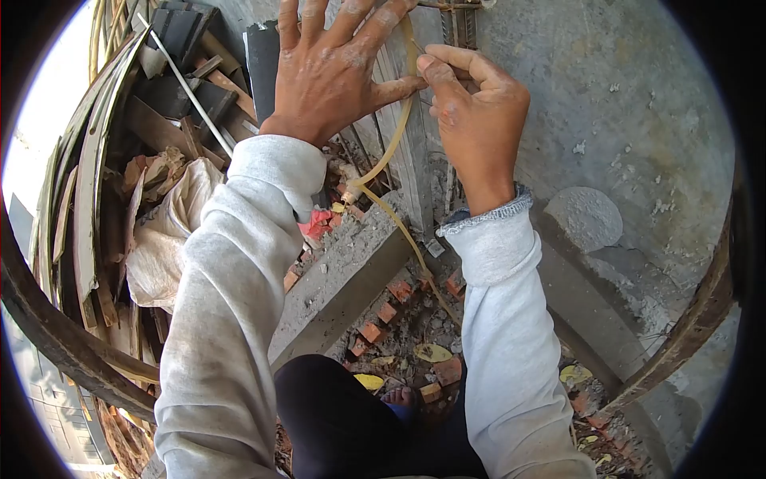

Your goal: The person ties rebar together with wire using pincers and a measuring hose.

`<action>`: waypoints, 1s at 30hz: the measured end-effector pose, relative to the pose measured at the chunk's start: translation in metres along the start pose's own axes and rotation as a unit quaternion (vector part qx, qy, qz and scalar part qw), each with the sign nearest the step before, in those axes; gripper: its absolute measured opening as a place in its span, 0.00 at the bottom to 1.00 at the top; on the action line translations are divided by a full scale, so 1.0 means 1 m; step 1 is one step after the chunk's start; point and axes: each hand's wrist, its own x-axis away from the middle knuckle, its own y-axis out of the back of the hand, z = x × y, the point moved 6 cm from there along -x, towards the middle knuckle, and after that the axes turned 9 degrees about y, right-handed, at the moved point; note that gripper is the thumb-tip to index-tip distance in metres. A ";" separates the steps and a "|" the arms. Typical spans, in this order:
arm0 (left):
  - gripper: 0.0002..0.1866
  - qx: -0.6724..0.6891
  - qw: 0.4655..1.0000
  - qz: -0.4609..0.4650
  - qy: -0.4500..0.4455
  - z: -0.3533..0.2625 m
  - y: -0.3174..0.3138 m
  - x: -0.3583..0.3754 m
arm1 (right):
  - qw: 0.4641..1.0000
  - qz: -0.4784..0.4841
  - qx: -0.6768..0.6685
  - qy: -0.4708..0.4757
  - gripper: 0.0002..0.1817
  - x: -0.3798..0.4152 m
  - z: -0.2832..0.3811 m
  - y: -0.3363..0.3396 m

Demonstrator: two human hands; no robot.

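Note:
My left hand [323,76] lies with its fingers spread over the upper part of an upright grey board [413,160]. Its thumb reaches right, across a yellowish hose [393,142]. Close beside that thumb, my right hand [479,104] is closed in a pinch on what looks like a thin wire [421,48]; only short dark bits of it show. The hose bends down to a pale lump or fitting [349,193] below my left hand. Another yellowish length runs from there toward the lower right. Ribbed steel bars [464,28] stand behind my right hand.
Scrap wood and dark tile-like pieces [179,40] pile up at left with a white sack [163,251]. A concrete beam [343,275] crosses below my hands, above broken bricks [371,331]. A grey concrete surface [606,120] fills the right. Curved brown bars [678,343] flank both sides.

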 end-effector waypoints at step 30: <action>0.48 -0.011 1.000 0.020 0.010 -0.002 -0.001 -0.001 | 0.990 -0.096 0.046 0.098 0.08 0.002 -0.009 -0.024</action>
